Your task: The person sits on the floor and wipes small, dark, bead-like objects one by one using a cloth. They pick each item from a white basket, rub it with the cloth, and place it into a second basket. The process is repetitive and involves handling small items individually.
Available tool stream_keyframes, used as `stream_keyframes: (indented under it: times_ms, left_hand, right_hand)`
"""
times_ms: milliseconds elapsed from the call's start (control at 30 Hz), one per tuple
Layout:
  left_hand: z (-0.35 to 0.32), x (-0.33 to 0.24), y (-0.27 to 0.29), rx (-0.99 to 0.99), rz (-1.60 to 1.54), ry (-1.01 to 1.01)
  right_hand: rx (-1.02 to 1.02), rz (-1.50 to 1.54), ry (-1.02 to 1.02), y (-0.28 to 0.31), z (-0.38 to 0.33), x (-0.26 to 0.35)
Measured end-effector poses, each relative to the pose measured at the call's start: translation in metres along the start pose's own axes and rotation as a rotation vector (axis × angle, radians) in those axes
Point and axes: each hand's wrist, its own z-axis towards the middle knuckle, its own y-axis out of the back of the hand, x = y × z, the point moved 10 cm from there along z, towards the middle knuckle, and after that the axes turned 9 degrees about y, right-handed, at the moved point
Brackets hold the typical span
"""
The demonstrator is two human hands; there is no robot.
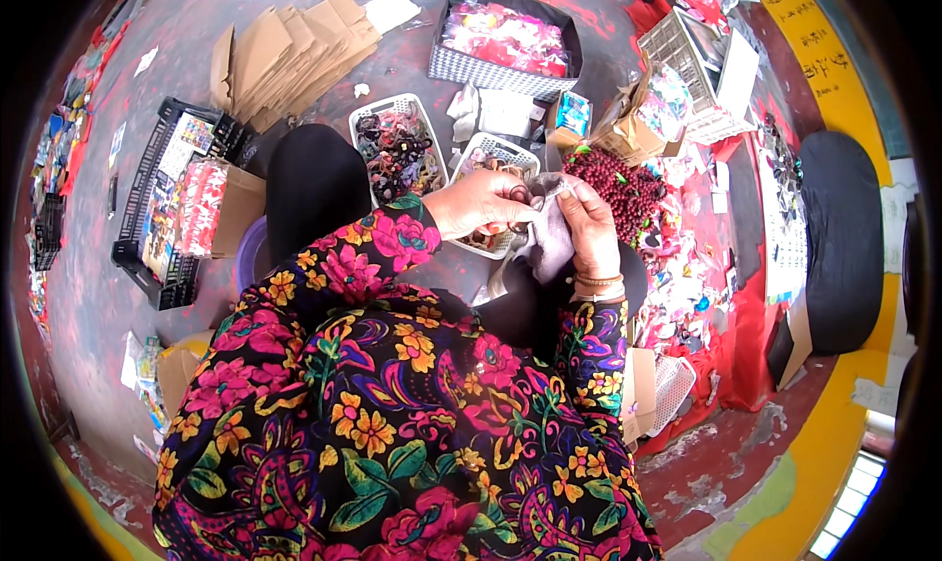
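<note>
Over a small white basket (pixel 535 165) my two hands work close together. My left hand (pixel 476 205) is closed, thumb and fingers pinching a thin brown loop (pixel 520 195) that looks like a hair tie. Beside it, my right hand (pixel 592 229) grips the top of a greyish-lilac cloth piece (pixel 551 237), which hangs down between my knees. Whether the cloth is a pouch or a flat piece I cannot tell. More brown loops lie in the small basket, partly hidden under my left hand. A larger white basket (pixel 439 134) to its left holds many dark and coloured hair ties.
Flattened cardboard boxes (pixel 294 51) lean at the far left. Ahead stands a patterned bin (pixel 502 78) of pink packets. Dark red beads (pixel 618 190) heap up at right, near an open carton (pixel 628 129). A black crate (pixel 147 203) and a purple tub (pixel 252 254) stand left.
</note>
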Motion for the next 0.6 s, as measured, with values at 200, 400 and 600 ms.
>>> stream_keyframes:
  times_ms: [200,400,600]
  left_hand:
    - [0.000,-0.002,0.026,-0.057,-0.017,-0.053]
    - [-0.005,-0.006,0.037,-0.065,-0.259,-0.132]
    - [-0.010,-0.021,0.033,-0.090,-0.217,-0.264]
  right_hand:
    - [-0.326,-0.093,0.187,0.035,-0.003,0.020]
    - [-0.244,0.288,0.094,0.030,-0.004,0.018]
    - [-0.158,0.316,0.021,0.008,-0.003,0.009]
